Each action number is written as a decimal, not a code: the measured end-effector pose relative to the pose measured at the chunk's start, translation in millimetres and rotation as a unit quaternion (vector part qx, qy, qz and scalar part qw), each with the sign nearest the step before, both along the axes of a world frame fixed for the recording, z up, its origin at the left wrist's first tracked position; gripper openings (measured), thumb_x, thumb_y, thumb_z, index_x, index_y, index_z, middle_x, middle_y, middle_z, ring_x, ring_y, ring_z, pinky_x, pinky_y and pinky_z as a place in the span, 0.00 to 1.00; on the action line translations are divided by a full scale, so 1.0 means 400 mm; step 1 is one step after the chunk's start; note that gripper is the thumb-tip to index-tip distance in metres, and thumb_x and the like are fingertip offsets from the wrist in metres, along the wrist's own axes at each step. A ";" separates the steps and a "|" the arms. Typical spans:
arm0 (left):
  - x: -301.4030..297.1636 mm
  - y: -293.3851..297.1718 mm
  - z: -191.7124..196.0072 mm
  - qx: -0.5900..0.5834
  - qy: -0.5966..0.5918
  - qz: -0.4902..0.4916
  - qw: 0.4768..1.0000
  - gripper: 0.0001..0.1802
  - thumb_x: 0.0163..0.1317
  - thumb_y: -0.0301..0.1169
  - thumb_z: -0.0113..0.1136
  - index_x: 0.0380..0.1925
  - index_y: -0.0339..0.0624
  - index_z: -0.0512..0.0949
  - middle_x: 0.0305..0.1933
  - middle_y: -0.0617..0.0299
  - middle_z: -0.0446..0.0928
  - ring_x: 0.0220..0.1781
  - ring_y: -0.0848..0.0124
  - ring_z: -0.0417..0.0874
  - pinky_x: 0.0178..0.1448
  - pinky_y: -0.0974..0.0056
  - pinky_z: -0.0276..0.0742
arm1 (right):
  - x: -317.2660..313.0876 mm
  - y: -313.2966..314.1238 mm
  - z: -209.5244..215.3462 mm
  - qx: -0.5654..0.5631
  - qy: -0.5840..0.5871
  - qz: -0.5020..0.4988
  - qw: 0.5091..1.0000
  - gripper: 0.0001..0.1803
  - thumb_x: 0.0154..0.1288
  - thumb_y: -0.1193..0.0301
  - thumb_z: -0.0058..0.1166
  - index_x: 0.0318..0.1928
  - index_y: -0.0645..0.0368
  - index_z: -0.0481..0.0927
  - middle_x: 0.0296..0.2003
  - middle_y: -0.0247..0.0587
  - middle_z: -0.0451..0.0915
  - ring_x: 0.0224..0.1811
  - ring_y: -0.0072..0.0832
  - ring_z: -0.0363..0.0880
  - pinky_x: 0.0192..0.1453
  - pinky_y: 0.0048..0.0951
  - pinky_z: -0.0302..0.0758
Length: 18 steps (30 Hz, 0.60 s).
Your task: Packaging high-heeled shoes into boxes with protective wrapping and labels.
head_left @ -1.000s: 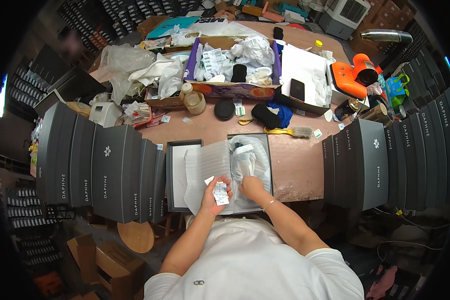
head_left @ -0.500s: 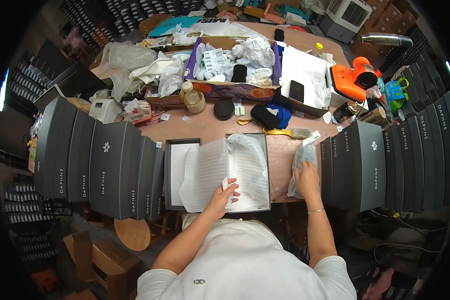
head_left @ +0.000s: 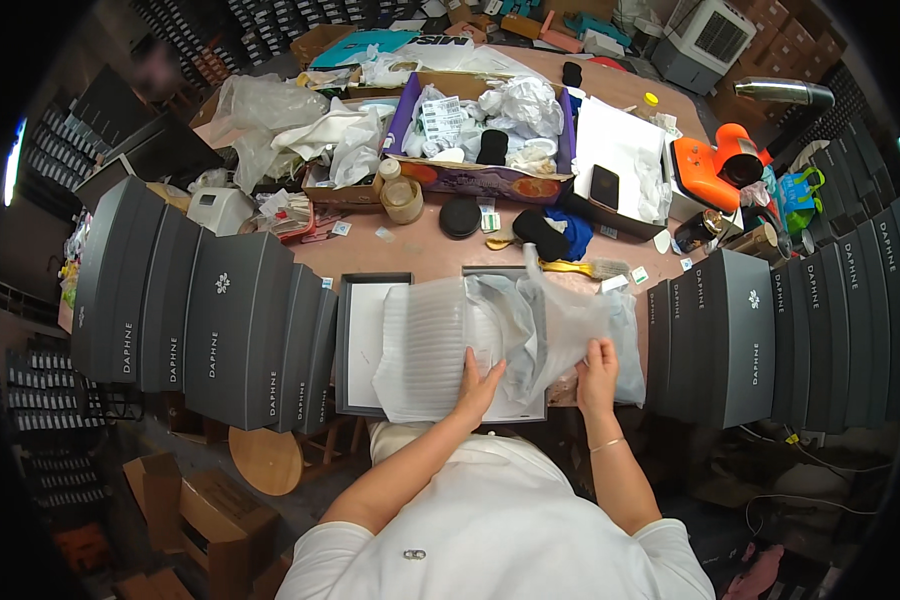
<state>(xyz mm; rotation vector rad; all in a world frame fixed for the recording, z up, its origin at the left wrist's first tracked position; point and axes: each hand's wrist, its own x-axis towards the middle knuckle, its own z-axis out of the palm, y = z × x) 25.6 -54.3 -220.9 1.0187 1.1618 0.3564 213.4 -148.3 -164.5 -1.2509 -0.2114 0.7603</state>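
In front of me lies an open dark grey shoe box [head_left: 356, 392] with its lid or second half beside it, lined in white. Ribbed white foam wrap [head_left: 422, 345] spreads across it. My left hand [head_left: 477, 390] rests at the near edge of the wrap, fingers apart, thumb toward the crumpled white part. My right hand [head_left: 597, 378] pinches the lower right corner of a translucent white sheet [head_left: 570, 325], lifted over the box's right edge. Just right of that sheet, partly behind it, a clear plastic bag [head_left: 627, 355] lies on the table; its contents are hard to make out.
Upright grey shoe boxes line the left [head_left: 232, 335] and right [head_left: 735, 340] sides. Behind stand a purple carton [head_left: 470, 180] of crumpled paper, a glue bottle [head_left: 400, 200], a yellow-handled brush [head_left: 580, 268], a phone [head_left: 604, 187] and an orange tool [head_left: 707, 172].
My right hand has left the plastic bag, moved slightly left and now holds up the translucent sheet. My left hand has shifted right, its fingers opening over the wrap.
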 end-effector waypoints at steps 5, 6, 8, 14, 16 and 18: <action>-0.009 0.040 -0.017 0.086 -0.018 -0.052 0.995 0.47 0.65 0.45 0.57 0.72 0.36 0.41 0.75 0.42 0.45 0.76 0.57 0.50 0.73 0.56 0.52 | 0.022 -0.100 0.036 0.044 0.034 -0.057 0.997 0.06 0.73 0.67 0.46 0.45 0.54 0.70 0.44 0.31 0.75 0.47 0.24 0.73 0.53 0.35 0.71; -0.012 0.043 -0.019 0.150 -0.023 -0.075 0.986 0.45 0.66 0.43 0.56 0.72 0.35 0.44 0.75 0.42 0.46 0.76 0.57 0.51 0.73 0.56 0.52 | 0.025 -0.129 0.005 0.016 0.076 -0.085 0.993 0.07 0.74 0.67 0.46 0.46 0.54 0.69 0.44 0.32 0.75 0.48 0.25 0.73 0.53 0.36 0.71; -0.050 0.038 0.106 0.251 -0.031 -0.101 0.962 0.39 0.66 0.42 0.54 0.69 0.30 0.51 0.72 0.38 0.51 0.75 0.51 0.53 0.74 0.56 0.51 | 0.019 -0.177 -0.052 -0.035 0.159 -0.140 0.977 0.08 0.74 0.66 0.45 0.48 0.55 0.69 0.46 0.35 0.74 0.49 0.28 0.73 0.53 0.38 0.72; -0.120 0.062 0.074 0.285 0.116 -0.139 0.941 0.36 0.64 0.38 0.56 0.66 0.28 0.57 0.68 0.38 0.60 0.69 0.47 0.62 0.71 0.56 0.57 | -0.099 -0.194 0.073 -0.186 0.229 0.371 0.881 0.07 0.70 0.71 0.50 0.41 0.60 0.78 0.27 0.36 0.78 0.21 0.22 0.74 0.26 0.20 0.74; -0.080 0.088 0.092 0.252 0.148 -0.168 0.941 0.36 0.62 0.37 0.56 0.65 0.28 0.57 0.65 0.37 0.63 0.66 0.46 0.66 0.69 0.55 0.61 | -0.133 -0.099 0.152 -0.112 0.195 0.422 0.878 0.11 0.68 0.71 0.54 0.47 0.63 0.78 0.32 0.38 0.79 0.29 0.22 0.77 0.33 0.22 0.75; -0.051 0.126 0.019 0.269 0.197 -0.201 0.921 0.32 0.60 0.34 0.54 0.62 0.29 0.62 0.58 0.36 0.70 0.60 0.45 0.71 0.64 0.53 0.66 | -0.140 0.011 0.178 -0.134 -0.046 0.388 0.911 0.18 0.67 0.68 0.55 0.53 0.65 0.75 0.41 0.44 0.78 0.41 0.29 0.77 0.43 0.28 0.75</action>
